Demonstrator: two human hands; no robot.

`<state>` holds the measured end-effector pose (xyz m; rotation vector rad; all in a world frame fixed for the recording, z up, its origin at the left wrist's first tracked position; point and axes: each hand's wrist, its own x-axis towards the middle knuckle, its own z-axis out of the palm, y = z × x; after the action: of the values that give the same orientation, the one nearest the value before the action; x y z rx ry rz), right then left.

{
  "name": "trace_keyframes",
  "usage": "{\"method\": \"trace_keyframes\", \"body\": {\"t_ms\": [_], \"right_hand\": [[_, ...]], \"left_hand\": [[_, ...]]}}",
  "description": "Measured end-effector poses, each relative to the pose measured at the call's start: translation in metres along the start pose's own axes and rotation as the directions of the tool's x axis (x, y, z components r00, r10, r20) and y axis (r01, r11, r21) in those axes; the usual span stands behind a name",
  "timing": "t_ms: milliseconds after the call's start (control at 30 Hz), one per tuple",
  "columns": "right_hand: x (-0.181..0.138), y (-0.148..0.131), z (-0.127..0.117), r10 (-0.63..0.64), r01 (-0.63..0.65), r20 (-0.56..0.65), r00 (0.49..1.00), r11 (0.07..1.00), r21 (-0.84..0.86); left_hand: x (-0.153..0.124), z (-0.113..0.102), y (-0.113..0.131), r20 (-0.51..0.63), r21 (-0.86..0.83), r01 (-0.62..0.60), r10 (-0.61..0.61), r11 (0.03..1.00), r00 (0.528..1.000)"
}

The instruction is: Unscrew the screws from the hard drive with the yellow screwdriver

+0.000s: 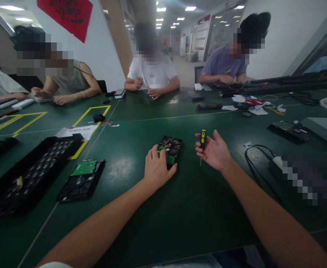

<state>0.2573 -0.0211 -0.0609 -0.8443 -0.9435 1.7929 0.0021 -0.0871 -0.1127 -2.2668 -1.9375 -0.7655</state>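
A black hard drive [171, 144] with a green circuit board lies on the green table in front of me. My left hand [158, 167] rests over its near left part, fingers curled across the board and thumb along the near edge. To its right, above the table, my right hand [215, 150] holds a screwdriver [203, 139] with a yellow and black handle. The fingers curl round the handle while the thumb stands away from it. The thin shaft points down, clear of the drive.
Another hard drive [81, 180] lies at left beside a long black tray [37, 167]. At right are a third drive [289, 130], a grey box [324, 128] and a black cable [248, 163]. Three people sit across the table [141, 123], with another partly visible at far left.
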Motion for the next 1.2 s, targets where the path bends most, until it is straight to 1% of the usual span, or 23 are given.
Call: {"method": "trace_keyframes", "body": {"t_ms": [133,233,400,567,767,900,967,1100,1200], "right_hand": [[0.001,0.0,-0.001,-0.032,0.032,-0.013,0.999,0.999,-0.022],[0.0,0.0,0.0,-0.054,0.054,-0.017,0.998,0.999,0.006],[-0.001,-0.001,0.001,-0.049,0.053,-0.072,0.996,0.997,0.054],[0.001,-0.005,-0.006,-0.086,0.09,-0.068,0.994,0.994,0.057],[0.007,-0.008,-0.02,-0.11,0.128,-0.18,0.977,0.988,0.088],[0.011,-0.006,-0.025,-0.177,0.176,-0.251,0.952,0.984,-0.027],[0.011,-0.005,-0.026,-0.182,0.18,-0.248,0.951,0.983,-0.034],[0.01,-0.004,-0.03,-0.143,0.152,-0.236,0.961,0.988,0.02],[0.01,-0.002,-0.033,-0.138,0.158,-0.244,0.96,0.985,0.062]], "left_hand": [[-0.001,-0.001,-0.008,-0.013,0.009,0.012,-0.011,1.0,1.0],[-0.001,-0.004,-0.016,0.02,0.01,0.011,-0.011,1.0,1.0],[-0.002,-0.012,-0.03,0.065,-0.007,-0.047,0.047,0.999,0.997],[0.001,-0.013,-0.04,0.077,-0.05,-0.072,0.076,0.996,0.994],[0.003,-0.009,-0.043,0.065,-0.073,-0.086,0.091,0.994,0.994],[0.003,-0.009,-0.043,0.069,-0.073,-0.105,0.11,0.992,0.992],[0.003,-0.008,-0.043,0.064,-0.074,-0.108,0.113,0.991,0.992],[0.003,-0.008,-0.043,0.067,-0.076,-0.108,0.113,0.991,0.991],[0.003,-0.008,-0.043,0.068,-0.074,-0.105,0.11,0.992,0.992]]}}
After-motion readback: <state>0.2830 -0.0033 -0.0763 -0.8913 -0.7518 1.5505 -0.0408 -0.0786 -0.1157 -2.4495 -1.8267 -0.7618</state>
